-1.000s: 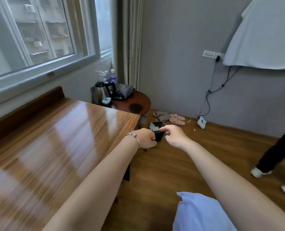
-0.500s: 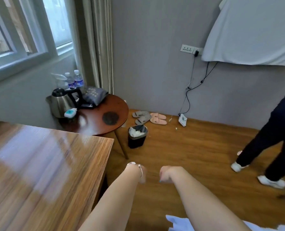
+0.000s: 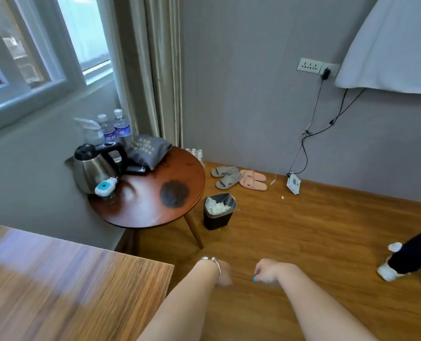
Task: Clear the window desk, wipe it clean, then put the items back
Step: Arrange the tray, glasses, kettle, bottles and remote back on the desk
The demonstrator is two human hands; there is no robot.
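The window desk [image 3: 57, 279] fills the lower left, its glossy wooden top bare. Past its right corner, over the floor, my left hand [image 3: 223, 273] with a bracelet at the wrist hangs blurred and holds nothing. My right hand [image 3: 266, 271] is beside it, fingers loosely curled, with nothing in it. On the round side table [image 3: 175, 217] stand a steel kettle [image 3: 95, 166], two water bottles [image 3: 116, 127], a spray bottle [image 3: 87, 127], a grey hair dryer bag [image 3: 148, 150], a black remote [image 3: 135, 169] and a small blue-white device [image 3: 104, 187].
A black bin [image 3: 217, 219] with white tissue in it stands on the floor right of the round table. Slippers [image 3: 239, 177] lie by the wall. Another person's legs and white shoes [image 3: 396, 264] are at the right edge. Cables hang from a wall socket [image 3: 311, 65].
The view has swung right and drawn nearer the round table. Both my hands have dropped from beside the desk corner to lower over the floor. The other person has stepped further right.
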